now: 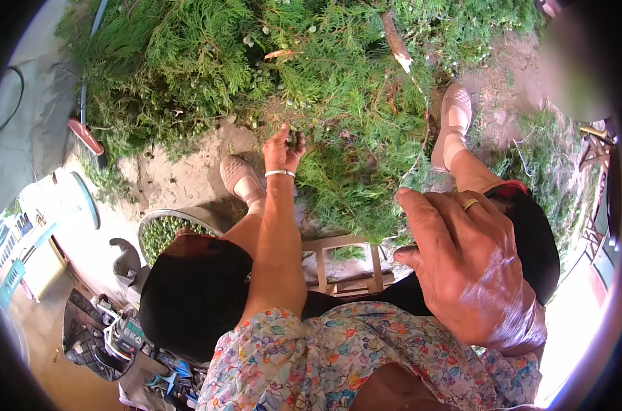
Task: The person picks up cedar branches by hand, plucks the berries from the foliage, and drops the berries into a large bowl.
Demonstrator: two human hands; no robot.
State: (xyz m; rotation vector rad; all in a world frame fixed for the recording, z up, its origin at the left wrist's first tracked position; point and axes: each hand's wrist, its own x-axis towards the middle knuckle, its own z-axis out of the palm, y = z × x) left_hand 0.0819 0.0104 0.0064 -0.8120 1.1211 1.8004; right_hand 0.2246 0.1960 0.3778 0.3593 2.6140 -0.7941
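My left hand [283,152], with a pale bracelet [280,172] at the wrist, reaches down over the edge of the cut evergreen branches [345,137]. Its fingers are curled in, and what they hold, if anything, is too small to make out. Close to the camera, my right hand [461,260] is raised above my lap, back upward, wearing a gold ring [469,204]. Its thumb stands apart from the bent fingers, and nothing shows in it. Beside my left knee stands a round container [144,218] of small green cones or berries [170,233].
A broken branch [395,42] lies on the greenery. Under me is a wooden frame [338,241]. At left are a red-headed broom [86,137] and a bag [95,335] of assorted items. A blurred round shape [585,61] covers the upper right.
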